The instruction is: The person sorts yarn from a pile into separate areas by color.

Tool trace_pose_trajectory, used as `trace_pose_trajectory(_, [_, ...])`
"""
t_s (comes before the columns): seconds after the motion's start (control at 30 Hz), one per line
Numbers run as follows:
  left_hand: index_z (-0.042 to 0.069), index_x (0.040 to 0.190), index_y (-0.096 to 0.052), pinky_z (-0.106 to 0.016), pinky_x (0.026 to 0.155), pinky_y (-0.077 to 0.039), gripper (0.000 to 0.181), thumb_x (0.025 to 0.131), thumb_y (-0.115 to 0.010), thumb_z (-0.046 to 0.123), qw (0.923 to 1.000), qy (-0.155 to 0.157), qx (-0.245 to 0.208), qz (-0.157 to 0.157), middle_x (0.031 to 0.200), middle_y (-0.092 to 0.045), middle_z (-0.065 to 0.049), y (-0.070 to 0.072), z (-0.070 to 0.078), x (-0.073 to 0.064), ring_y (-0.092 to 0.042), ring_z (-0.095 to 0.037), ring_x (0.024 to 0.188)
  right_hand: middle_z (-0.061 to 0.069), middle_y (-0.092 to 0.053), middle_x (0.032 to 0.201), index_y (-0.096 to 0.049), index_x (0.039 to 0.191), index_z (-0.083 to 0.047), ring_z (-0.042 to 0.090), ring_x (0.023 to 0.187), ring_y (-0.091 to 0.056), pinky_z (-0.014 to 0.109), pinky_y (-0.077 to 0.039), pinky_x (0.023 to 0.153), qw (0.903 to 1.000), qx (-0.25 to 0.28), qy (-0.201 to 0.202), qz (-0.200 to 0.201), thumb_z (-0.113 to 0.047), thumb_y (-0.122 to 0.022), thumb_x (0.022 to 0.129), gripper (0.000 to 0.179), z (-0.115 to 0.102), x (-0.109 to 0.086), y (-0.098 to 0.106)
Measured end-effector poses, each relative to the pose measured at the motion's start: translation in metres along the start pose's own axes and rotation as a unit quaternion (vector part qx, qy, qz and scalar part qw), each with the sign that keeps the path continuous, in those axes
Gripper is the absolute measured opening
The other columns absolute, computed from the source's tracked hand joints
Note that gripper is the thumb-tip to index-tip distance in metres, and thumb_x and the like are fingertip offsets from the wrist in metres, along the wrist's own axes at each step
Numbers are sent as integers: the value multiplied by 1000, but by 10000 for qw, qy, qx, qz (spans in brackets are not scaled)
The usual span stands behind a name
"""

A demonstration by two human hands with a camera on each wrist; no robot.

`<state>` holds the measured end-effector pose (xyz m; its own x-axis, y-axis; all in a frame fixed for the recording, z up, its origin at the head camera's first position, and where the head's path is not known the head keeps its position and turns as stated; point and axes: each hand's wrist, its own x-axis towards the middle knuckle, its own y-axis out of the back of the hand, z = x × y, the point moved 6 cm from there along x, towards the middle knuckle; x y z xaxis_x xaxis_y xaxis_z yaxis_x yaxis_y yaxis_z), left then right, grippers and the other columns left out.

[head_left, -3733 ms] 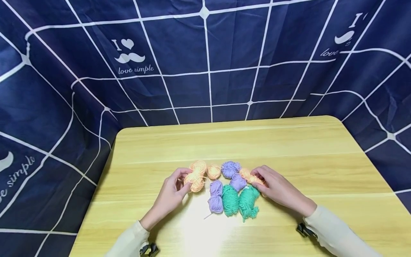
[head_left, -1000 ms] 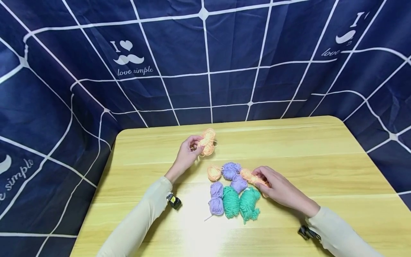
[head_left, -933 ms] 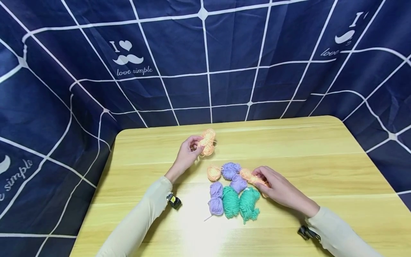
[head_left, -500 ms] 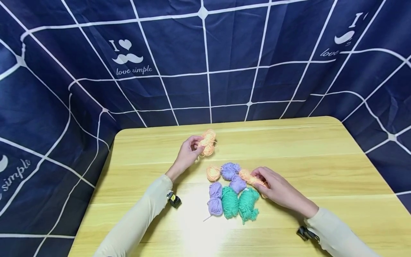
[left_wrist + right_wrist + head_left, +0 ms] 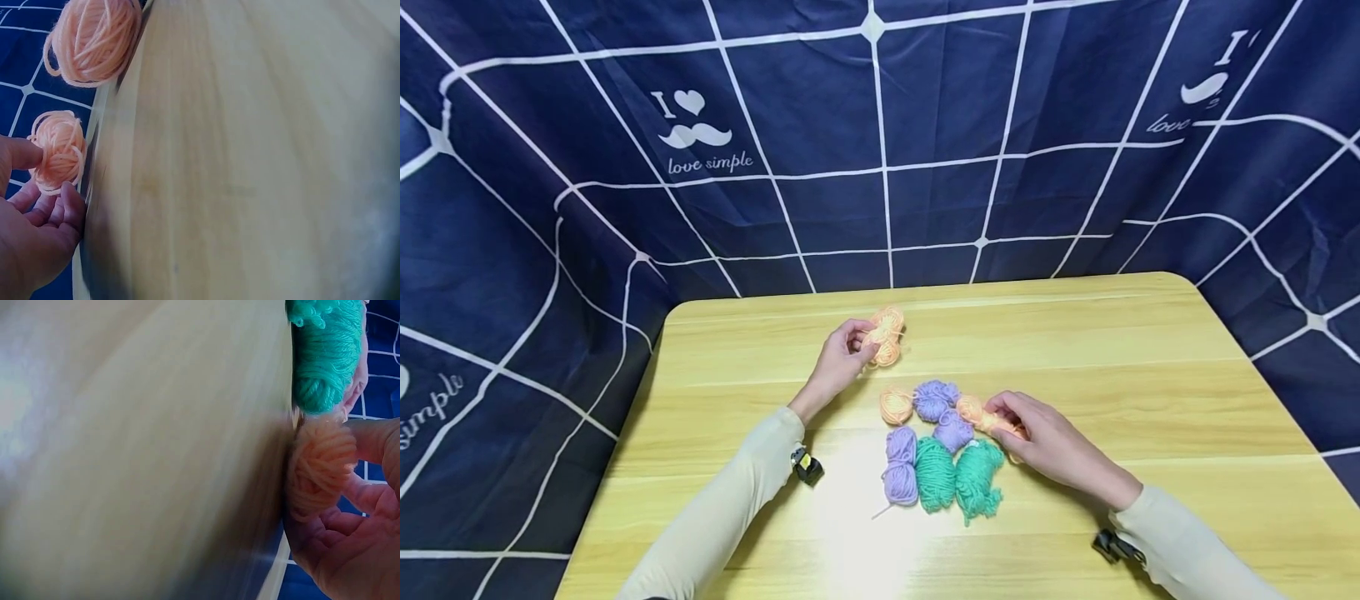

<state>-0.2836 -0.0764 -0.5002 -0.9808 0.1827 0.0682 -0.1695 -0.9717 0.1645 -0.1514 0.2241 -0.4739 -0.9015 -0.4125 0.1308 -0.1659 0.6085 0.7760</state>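
Observation:
My left hand point(image 5: 841, 358) pinches a two-lobed peach yarn skein point(image 5: 889, 335) by its waist near the table's back edge. In the left wrist view, thumb and fingers point(image 5: 75, 209) are on either side of a peach lobe point(image 5: 59, 150). My right hand point(image 5: 1037, 433) grips another peach skein point(image 5: 976, 412), lying slanted at the right of the yarn group; the hand covers its right part. In the right wrist view this peach yarn point(image 5: 320, 469) sits between thumb and fingers, close to a green skein point(image 5: 328, 359).
Between the hands lie a small peach ball point(image 5: 896, 406), a two-lobed violet skein point(image 5: 943, 415), a lilac skein point(image 5: 901, 467) with a loose tail, and two green skeins, one point(image 5: 936, 475) beside the other point(image 5: 978, 479). Dark blue gridded cloth point(image 5: 805, 108) surrounds the wooden table point(image 5: 1075, 333).
Since the oldest frame, my left hand has carried its peach skein from the group's left side toward the table's back edge. Over the last second both hands have stayed nearly still.

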Motion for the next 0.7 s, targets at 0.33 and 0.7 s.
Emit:
trace_pose_trajectory(0.33, [-7,124,-69,-21,74,-47,30,94,-75,-7,9988,-32,487,38,97,-65,-9,-1,3,-3,-56,-15,84,-10,-68,107,-70,118,-16,11,94,-63,38,-58,83,10000,0,-10,41,-6,-81,97,25,-3,0,3])
trace_pose_trajectory(0.7, [-6,119,-70,-21,72,-46,25,95,-76,-5,9967,1,807,76,94,-64,-6,-2,0,-3,-55,-14,82,-10,-68,104,-71,117,-15,10,92,-62,37,-57,82,9998,69,-187,-38,-4,-80,97,25,-2,1,4])
